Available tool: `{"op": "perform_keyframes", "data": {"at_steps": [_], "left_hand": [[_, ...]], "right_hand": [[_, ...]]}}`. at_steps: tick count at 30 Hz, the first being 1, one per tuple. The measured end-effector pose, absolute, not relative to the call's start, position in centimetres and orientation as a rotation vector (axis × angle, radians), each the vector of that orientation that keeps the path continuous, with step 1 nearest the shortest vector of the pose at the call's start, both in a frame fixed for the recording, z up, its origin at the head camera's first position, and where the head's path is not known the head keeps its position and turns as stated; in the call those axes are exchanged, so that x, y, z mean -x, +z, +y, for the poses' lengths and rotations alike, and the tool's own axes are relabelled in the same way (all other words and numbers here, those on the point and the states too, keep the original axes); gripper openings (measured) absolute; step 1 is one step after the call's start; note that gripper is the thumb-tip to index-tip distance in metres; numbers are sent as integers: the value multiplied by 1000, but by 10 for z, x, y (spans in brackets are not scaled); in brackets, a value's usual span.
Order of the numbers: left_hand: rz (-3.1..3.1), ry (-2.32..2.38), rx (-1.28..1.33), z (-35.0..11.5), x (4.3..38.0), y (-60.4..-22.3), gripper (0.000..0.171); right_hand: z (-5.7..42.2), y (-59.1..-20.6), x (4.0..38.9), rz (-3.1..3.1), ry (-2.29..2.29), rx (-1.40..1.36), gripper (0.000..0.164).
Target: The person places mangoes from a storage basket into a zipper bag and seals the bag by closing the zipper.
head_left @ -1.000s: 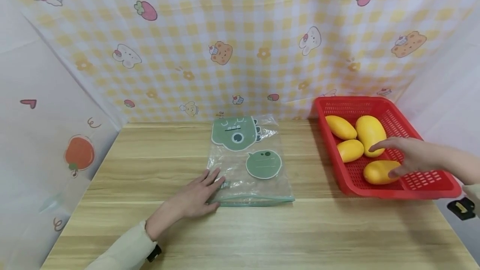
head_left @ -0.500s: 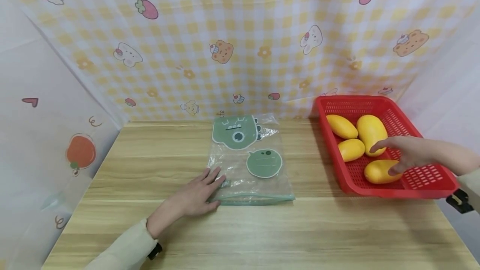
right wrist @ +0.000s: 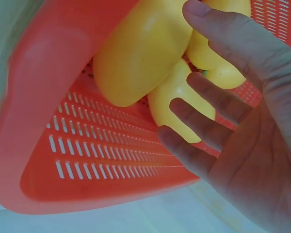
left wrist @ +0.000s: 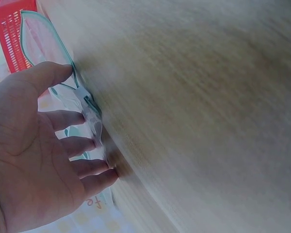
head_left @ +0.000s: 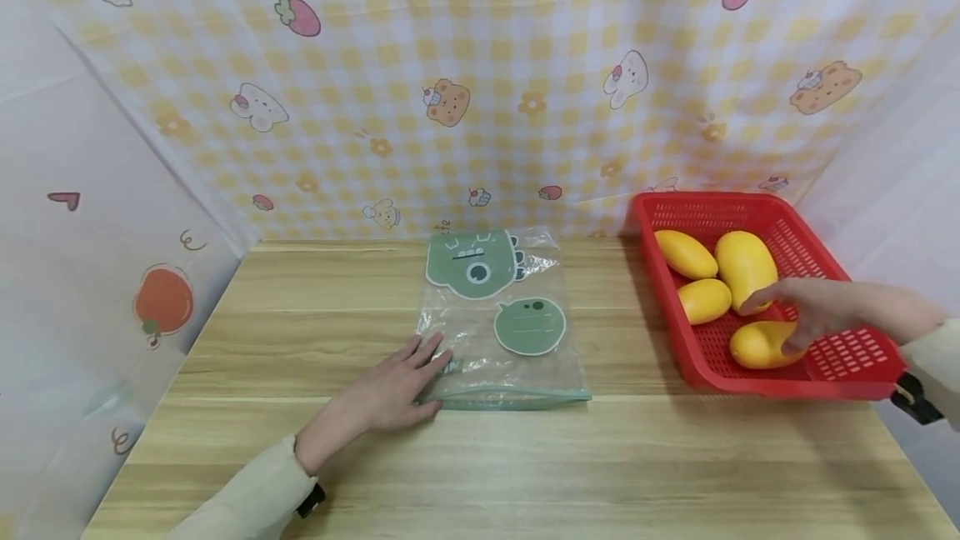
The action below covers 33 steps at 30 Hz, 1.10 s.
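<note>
My left hand (head_left: 392, 394), fingers spread, rests on the near left corner of a clear zip bag (head_left: 480, 365) with green cartoon prints. The bag lies flat on the table; its green zip edge faces me. In the left wrist view the fingertips (left wrist: 109, 175) touch down at the bag's edge. My right hand (head_left: 821, 313) is inside the red basket (head_left: 693, 369), just over the nearest yellow mango (head_left: 757, 346), partly covering it. Its fingers are spread and only slightly bent in the right wrist view, not closed round any mango. Contact with the near mango cannot be told.
Several mangoes lie in the basket, among them a large one (head_left: 746, 269) at the back. The wooden table (head_left: 495, 473) ends at a checked cloth (head_left: 487, 148) behind and a white cloth (head_left: 90, 257) on the left.
My right hand has moved slightly left and lower over the near mango. My left hand stays on the bag. The whole view has shifted a little.
</note>
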State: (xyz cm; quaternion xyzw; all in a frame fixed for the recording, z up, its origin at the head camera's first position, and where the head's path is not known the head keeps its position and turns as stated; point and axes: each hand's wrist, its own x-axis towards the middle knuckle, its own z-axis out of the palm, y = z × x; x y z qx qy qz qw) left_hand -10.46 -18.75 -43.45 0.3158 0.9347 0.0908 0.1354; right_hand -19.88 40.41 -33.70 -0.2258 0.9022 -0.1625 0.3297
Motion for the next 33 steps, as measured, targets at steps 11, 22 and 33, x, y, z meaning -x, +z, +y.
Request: {"op": "perform_keyframes", "data": {"at_steps": [11, 22, 33], "left_hand": [[2704, 262, -905, -187, 105, -435, 72], [2697, 272, -886, -186, 105, -434, 72], [2699, 256, -879, -185, 105, -433, 72]], "right_hand": [[408, -350, 200, 2344, -408, 704, 65], [403, -360, 198, 2345, -346, 561, 70], [402, -367, 200, 2290, -379, 546, 73]]}}
